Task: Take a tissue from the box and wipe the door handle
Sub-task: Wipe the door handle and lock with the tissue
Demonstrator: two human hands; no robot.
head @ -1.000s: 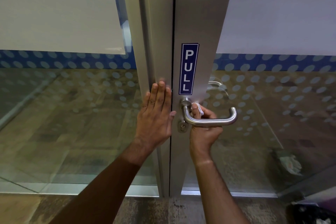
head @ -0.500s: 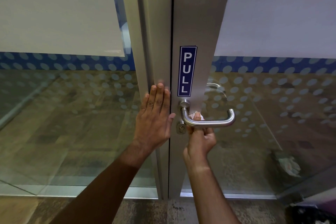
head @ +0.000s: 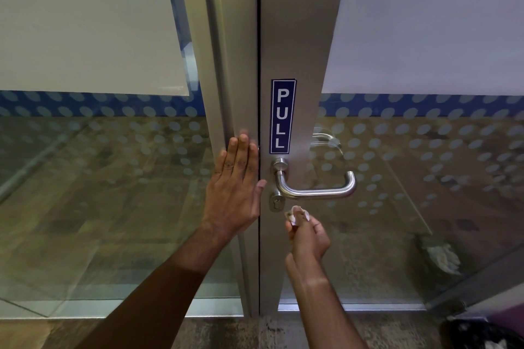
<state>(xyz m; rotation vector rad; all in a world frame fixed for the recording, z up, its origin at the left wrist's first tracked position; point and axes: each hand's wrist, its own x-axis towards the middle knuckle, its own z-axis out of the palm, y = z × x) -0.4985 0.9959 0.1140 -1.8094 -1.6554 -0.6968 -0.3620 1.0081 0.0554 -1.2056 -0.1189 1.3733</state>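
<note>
my right hand (head: 307, 238) pinches what looks like the tissue (head: 295, 214) just below the door handle (head: 317, 192), whose bar runs left-right; it is the nearer hand. my left hand (head: 235, 193) lies open, flat on the frame (head: 226, 65).

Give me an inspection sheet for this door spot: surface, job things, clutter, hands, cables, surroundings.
Surface: metal door frame with blue PULL sign.
Job's things: steel door handle, bare; crumpled tissue just below it, apart; tissue box not in view.
Clutter: crumpled whitish object low behind the right glass.
Hands: left hand flat on the neighbouring frame; right hand pinches the tissue.
Cables: nothing seen.
Surroundings: dotted glass panels, keyhole.
</note>
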